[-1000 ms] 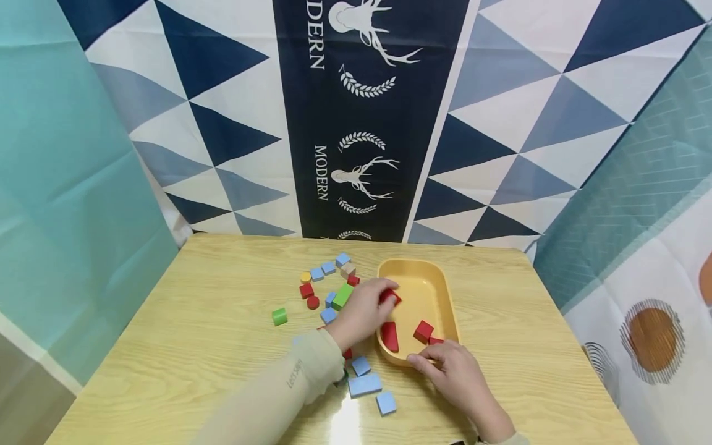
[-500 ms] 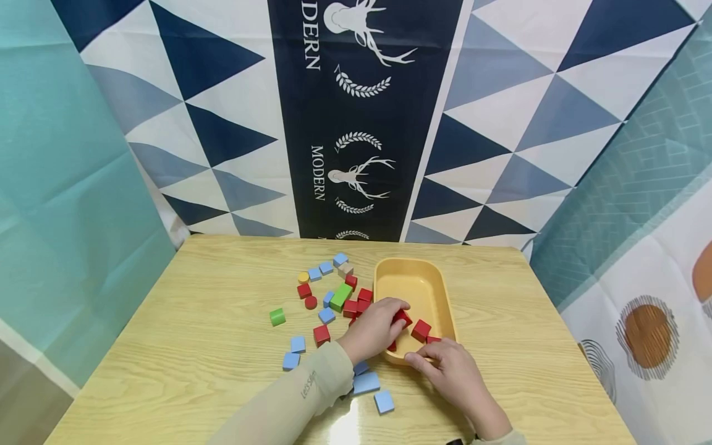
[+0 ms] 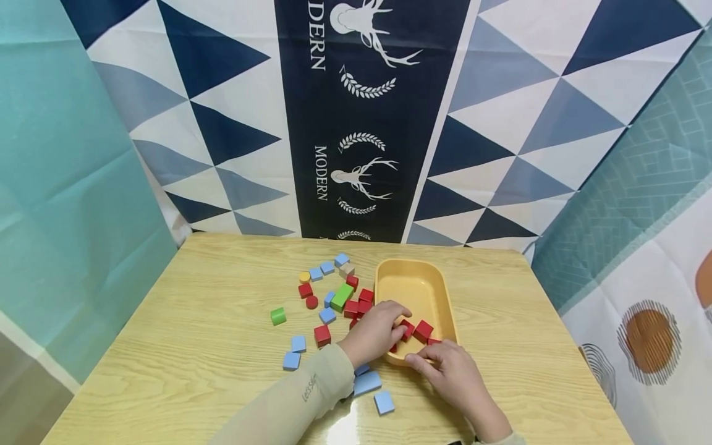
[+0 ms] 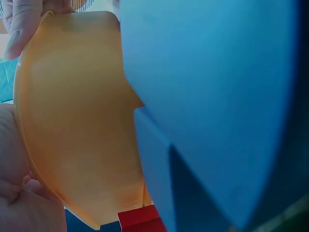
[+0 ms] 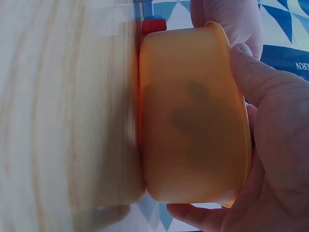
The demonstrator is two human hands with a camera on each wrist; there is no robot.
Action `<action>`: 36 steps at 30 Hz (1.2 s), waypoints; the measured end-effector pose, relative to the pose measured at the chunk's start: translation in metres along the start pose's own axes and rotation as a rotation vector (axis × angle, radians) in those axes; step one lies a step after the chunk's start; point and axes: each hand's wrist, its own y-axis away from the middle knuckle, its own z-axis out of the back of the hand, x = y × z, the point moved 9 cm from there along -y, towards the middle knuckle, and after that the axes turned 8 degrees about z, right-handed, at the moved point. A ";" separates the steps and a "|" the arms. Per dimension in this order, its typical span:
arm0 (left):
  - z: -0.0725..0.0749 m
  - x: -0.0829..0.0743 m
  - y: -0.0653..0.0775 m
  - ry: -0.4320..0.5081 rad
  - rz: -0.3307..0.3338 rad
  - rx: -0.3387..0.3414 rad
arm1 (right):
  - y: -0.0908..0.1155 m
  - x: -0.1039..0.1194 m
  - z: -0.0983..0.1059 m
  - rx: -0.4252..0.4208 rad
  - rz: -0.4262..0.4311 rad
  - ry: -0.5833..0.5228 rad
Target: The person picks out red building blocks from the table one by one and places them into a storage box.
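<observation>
A yellow plastic bin (image 3: 414,285) stands on the table with several red blocks (image 3: 423,330) inside its near end. My left hand (image 3: 374,334) reaches over its left rim, fingers spread apart. Just below those fingertips a red block (image 3: 408,330) lies in the bin. At the near right corner, my right hand (image 3: 457,374) grips the rim, the thumb outside and the fingers over the edge. The right wrist view shows that thumb (image 5: 244,50) at the rim beside the bin's outer wall (image 5: 193,130).
Left of the bin lie several loose red blocks (image 3: 351,309), a long green block (image 3: 342,298) and scattered blue blocks (image 3: 298,344). A green half-round block (image 3: 278,316) sits farther left. Blue pieces (image 3: 384,402) lie in front. A patterned cloth (image 3: 233,123) hangs behind the table.
My left hand has moved toward the near end of the bin and loosened its fingers; the red block it held now lies in the bin. My right hand stays on the rim.
</observation>
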 end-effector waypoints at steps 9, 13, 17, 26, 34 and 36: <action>0.005 -0.001 0.001 -0.025 -0.031 0.006 | 0.000 0.002 0.000 0.002 -0.008 -0.013; 0.013 0.002 0.000 -0.084 -0.048 -0.024 | 0.000 0.001 0.000 0.007 -0.020 -0.016; 0.019 0.006 -0.001 -0.151 -0.047 -0.048 | 0.000 0.002 0.001 0.004 -0.016 -0.011; 0.017 0.009 -0.002 -0.226 -0.051 -0.064 | -0.001 0.000 0.002 0.002 -0.012 -0.019; 0.020 0.033 -0.001 -0.144 0.104 -0.023 | 0.001 -0.002 0.000 0.027 -0.031 -0.037; 0.022 0.036 -0.001 -0.124 0.117 -0.006 | 0.002 -0.003 0.001 0.028 -0.036 -0.036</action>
